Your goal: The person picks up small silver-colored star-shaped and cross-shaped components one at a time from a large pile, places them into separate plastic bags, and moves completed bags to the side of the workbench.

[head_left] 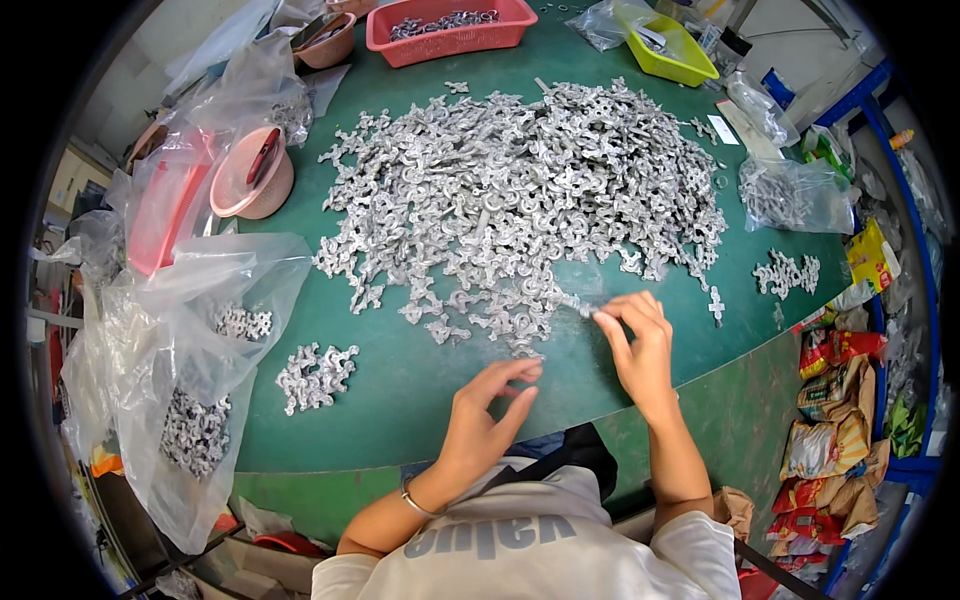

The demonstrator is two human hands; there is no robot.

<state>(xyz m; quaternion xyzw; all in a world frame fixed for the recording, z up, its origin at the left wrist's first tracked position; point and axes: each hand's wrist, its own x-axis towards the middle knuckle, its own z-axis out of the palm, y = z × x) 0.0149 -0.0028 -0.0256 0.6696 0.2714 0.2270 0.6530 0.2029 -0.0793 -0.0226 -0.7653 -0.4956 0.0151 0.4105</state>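
The heap of grey metal pieces (540,190) spreads across the frame's upper centre; their lobed shapes could snag, dragging neighbours along. At its lower edge, the right hand (640,345) meets one piece (573,303), grip unclear; the left hand (485,410), thumb and fingers parted, sits close enough to scatter others.

Green table (400,400) with a broad heap of grey metal parts (560,180), red tray (462,50), yellow tray (674,69)

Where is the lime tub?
In the head view, the lime tub sits on the green table, upper right, beside a clear plastic bag.
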